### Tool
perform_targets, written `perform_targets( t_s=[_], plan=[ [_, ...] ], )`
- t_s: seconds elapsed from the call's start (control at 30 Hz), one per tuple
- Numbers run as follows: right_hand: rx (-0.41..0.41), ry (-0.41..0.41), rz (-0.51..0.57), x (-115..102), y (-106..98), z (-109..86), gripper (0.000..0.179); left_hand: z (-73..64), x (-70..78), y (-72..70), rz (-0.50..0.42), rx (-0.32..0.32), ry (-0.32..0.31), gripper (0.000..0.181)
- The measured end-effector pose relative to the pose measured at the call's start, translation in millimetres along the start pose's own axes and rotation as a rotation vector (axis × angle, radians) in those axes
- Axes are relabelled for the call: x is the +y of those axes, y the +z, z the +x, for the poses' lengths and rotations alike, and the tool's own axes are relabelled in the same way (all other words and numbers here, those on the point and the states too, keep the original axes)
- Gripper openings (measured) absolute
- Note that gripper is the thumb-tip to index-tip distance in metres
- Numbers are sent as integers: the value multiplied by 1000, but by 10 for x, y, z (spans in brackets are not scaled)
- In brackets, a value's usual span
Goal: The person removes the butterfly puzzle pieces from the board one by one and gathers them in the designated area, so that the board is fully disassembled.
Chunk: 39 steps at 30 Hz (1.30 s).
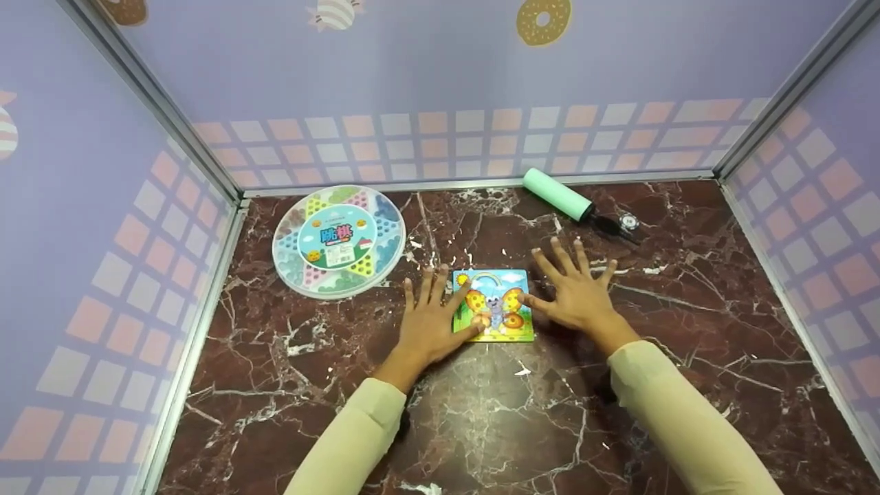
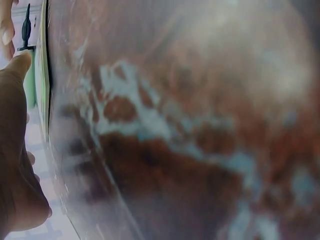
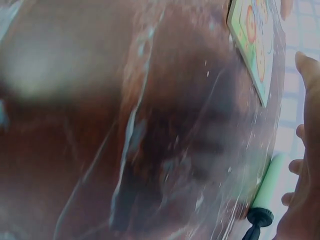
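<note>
Between the two hands lies a small square butterfly puzzle board (image 1: 496, 282), flat on the dark marbled tabletop. My left hand (image 1: 430, 323) is spread at its left side, with thumb and index finger reaching over the board's left part. To the right, my right hand (image 1: 577, 295) has its fingers spread, and its thumb tip is at the board's right edge. Whether that thumb touches the board I cannot tell. The right wrist view shows the board (image 3: 252, 45) beyond the bare tabletop, with the right hand (image 3: 307, 150) at the frame's edge.
A round Chinese checkers box (image 1: 338, 242) lies at the back left. Near the back wall on the right are a mint-green hand pump (image 1: 558, 195) with a black end and a small round black-and-white item (image 1: 628, 221). Patterned walls enclose the tabletop at the back and sides.
</note>
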State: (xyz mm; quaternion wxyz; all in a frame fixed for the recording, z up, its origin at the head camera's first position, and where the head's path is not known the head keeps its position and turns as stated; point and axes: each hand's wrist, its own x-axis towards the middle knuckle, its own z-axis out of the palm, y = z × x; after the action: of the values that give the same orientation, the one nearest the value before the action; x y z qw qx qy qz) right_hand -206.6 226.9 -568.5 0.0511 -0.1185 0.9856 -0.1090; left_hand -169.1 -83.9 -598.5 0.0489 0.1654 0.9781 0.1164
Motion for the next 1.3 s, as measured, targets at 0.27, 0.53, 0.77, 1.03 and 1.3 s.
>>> perform_targets(
  t_s=[0.27, 0.53, 0.77, 1.03, 1.3],
  plan=[
    [-4, -43, -5, -160, 51, 55, 93, 1, 52, 76, 26, -31, 9, 92],
    [-29, -78, 27, -281, 126, 91, 82, -1, 92, 129, -37, -40, 16, 87],
    [-45, -133, 40, -416, 146, 126, 72, 15, 122, 110, -17, -71, 3, 84],
    [-30, -194, -2, -556, 157, 194, 60, 45, 152, 10, 38, -124, 0, 83],
    [-59, -218, -87, -648, 189, 243, 53, 63, 139, -102, -3, -217, 2, 86]
  ],
)
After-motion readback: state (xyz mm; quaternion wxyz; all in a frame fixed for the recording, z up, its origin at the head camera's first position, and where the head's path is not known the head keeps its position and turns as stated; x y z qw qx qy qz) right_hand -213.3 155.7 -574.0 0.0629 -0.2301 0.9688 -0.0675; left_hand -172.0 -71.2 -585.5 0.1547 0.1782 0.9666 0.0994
